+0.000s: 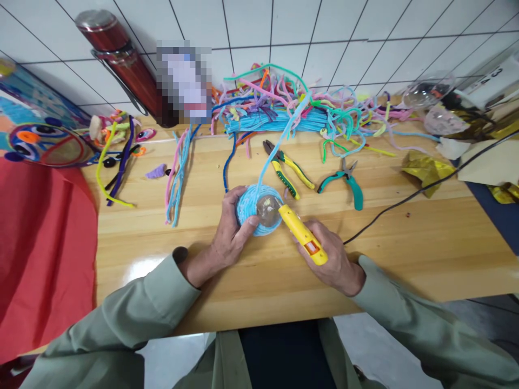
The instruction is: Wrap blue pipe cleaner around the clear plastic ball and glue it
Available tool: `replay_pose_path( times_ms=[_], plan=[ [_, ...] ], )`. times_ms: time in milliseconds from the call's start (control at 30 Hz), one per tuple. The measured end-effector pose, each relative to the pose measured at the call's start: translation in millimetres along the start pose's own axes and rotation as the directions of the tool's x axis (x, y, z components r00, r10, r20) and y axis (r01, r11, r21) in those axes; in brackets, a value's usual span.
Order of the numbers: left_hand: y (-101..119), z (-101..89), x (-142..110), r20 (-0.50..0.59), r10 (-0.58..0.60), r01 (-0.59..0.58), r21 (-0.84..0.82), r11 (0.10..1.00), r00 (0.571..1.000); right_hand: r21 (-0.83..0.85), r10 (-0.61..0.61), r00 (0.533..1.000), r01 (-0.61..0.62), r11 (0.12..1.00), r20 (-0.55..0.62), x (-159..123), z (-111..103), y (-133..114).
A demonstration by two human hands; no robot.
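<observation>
My left hand (232, 232) is wrapped round the side of a clear ball (266, 210) coiled with light blue pipe cleaner (247, 208). A loose end of the pipe cleaner rises from the coil toward the pile at the back. Closed round a yellow glue gun (302, 232), my right hand (330, 259) holds it from the right. The gun's nozzle is at the bare, see-through part of the ball; whether it touches, I cannot tell. Beyond the ball lie yellow-green pliers (287, 170) and smaller teal-handled pliers (344, 181).
A heap of coloured pipe cleaners (279, 116) lies along the tiled wall. Left of it stand a red thermos (125, 65) and finished craft pieces (44, 143); red cloth (44, 243) covers the left end. A black cable (405, 205) crosses the right side near gold foil (425, 170).
</observation>
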State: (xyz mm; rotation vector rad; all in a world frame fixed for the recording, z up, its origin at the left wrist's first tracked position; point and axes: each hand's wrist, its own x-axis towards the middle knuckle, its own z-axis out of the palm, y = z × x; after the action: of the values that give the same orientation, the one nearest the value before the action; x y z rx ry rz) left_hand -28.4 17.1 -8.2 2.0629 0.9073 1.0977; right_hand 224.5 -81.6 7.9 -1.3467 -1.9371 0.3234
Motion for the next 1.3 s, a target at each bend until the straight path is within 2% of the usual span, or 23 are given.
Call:
replay_pose_path(
  times_ms=[300, 467, 633, 800, 1067, 1300],
  plan=[
    [1, 0.0, 1, 0.013, 0.014, -0.014, 0.027, 1.0, 1.0, 0.061, -0.086, 0.995, 0.084, 0.995, 0.045, 4, 1, -3],
    [1, -1.3, 1, 0.017, 0.022, -0.022, 0.021, 1.0, 1.0, 0.035, -0.019, 1.0, 0.019, 0.999, 0.007, 3, 1, -2],
    [4, -1.8, 2, 0.025, 0.038, -0.038, 0.033, 0.999, 0.999, 0.094, -0.04, 0.998, 0.035, 0.995, 0.047, 3, 1, 0],
    [4, -1.6, 3, 0.031, 0.056, -0.056, 0.03, 0.998, 0.998, 0.109, 0.022, 1.0, -0.024, 0.994, 0.018, 5, -1, 4],
    [5, -2.1, 5, 0.036, 0.087, -0.087, 0.025, 0.996, 0.996, 0.15, -0.023, 0.996, 0.009, 0.989, 0.088, 8, -7, 4],
    [3, -0.5, 4, 0.026, 0.078, -0.079, 0.022, 0.997, 0.997, 0.145, 0.036, 0.994, -0.051, 0.988, 0.103, 9, -10, 3]
  ],
)
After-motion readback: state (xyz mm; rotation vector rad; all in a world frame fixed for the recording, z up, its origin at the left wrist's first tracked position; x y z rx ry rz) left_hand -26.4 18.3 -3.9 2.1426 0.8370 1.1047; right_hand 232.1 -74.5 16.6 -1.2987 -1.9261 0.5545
